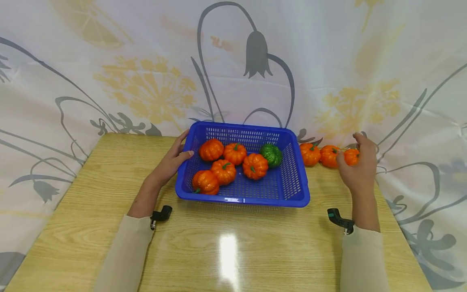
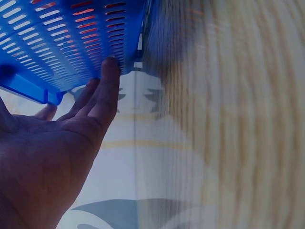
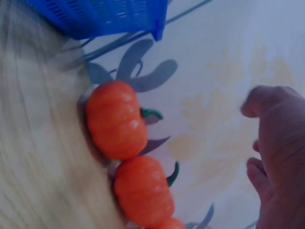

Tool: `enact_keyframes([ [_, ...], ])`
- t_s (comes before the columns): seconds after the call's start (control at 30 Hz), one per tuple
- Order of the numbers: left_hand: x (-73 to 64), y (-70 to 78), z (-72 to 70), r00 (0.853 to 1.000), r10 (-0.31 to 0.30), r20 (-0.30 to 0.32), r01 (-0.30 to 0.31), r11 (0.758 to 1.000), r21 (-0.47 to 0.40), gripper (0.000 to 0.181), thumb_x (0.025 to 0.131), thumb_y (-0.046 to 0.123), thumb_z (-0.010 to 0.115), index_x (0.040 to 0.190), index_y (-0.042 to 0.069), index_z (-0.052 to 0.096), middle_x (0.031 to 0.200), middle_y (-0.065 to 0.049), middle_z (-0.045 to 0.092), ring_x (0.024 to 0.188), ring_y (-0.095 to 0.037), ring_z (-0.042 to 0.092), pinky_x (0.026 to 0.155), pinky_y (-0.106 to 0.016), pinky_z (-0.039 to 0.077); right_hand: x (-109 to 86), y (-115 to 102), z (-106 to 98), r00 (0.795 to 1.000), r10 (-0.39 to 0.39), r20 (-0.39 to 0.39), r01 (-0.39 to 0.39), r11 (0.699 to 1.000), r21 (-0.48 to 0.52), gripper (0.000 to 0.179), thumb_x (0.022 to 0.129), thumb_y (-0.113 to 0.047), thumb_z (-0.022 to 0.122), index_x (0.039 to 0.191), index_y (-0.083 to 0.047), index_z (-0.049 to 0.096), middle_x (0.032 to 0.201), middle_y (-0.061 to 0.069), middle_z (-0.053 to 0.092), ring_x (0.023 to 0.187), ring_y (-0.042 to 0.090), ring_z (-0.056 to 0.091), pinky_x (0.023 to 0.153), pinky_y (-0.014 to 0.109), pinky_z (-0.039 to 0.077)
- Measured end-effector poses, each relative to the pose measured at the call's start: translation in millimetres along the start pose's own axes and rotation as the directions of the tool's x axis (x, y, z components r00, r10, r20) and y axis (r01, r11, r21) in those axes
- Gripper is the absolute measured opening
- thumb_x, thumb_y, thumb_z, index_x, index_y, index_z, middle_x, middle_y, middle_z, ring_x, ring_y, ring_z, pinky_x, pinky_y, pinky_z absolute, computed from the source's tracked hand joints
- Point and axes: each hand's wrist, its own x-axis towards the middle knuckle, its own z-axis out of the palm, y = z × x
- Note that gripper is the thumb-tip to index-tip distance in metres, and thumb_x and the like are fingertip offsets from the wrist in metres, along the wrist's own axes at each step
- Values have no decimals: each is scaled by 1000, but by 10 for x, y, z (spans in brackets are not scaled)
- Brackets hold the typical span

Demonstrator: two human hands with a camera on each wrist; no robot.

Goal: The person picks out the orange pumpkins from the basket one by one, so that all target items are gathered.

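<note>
A blue plastic basket (image 1: 242,200) with slotted walls sits mid-table. Inside it lie several small orange pumpkins (image 1: 255,166) and one green pumpkin (image 1: 271,155). My left hand (image 1: 169,164) holds the basket's left side, its thumb over the rim and its fingers (image 2: 108,90) against the outer wall. To the right of the basket, three orange pumpkins (image 1: 310,154) stand in a row along the back edge. My right hand (image 1: 359,164) hovers by the rightmost pumpkin (image 1: 352,157), partly covering it, with thumb and fingers apart and nothing between them.
The wooden table (image 1: 197,247) reaches toward me, with a bright reflection near its front. A patterned curtain (image 1: 233,61) hangs right behind the table's back edge and along both sides. A black wrist camera (image 1: 341,221) is strapped on the right wrist, another (image 1: 160,214) on the left.
</note>
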Motion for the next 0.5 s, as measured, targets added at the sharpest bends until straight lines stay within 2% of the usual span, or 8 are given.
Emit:
enact_keyframes([
  [0.07, -3, 0, -1, 1000, -1, 0, 1, 1000, -2, 75, 110, 19, 50, 172, 32, 10, 161, -25, 41, 136, -51, 54, 90, -33, 61, 31, -77, 14, 996, -70, 58, 70, 998, 9, 60, 88, -1, 73, 145, 8, 57, 140, 33, 57, 119, 48, 51, 106, 26, 37],
  [0.13, -3, -3, -4, 1000, -1, 2, 1, 1000, -3, 75, 111, 20, 49, 172, 32, 9, 161, -25, 41, 136, -51, 54, 90, -34, 62, 59, -154, 22, 988, -105, 110, 104, 994, 17, 62, 87, 0, 75, 146, 8, 56, 140, 33, 57, 120, 48, 51, 105, 23, 37],
  [0.3, -1, -5, -6, 1000, 0, 7, 0, 1000, 1, 74, 111, 21, 50, 172, 32, 9, 162, -24, 40, 137, -50, 54, 92, -35, 62, 102, -368, 75, 971, -161, 179, 148, 985, 84, 67, 83, 6, 78, 147, 6, 58, 143, 30, 58, 133, 48, 52, 113, 16, 35],
  [0.5, -2, -7, -3, 1000, 1, 1, -1, 1000, 5, 75, 110, 20, 50, 172, 32, 9, 162, -25, 41, 137, -50, 54, 92, -34, 61, 102, -622, 196, 930, -226, 291, 202, 973, 110, 75, 81, 6, 84, 150, 0, 57, 146, 26, 57, 132, 44, 53, 115, 26, 38],
])
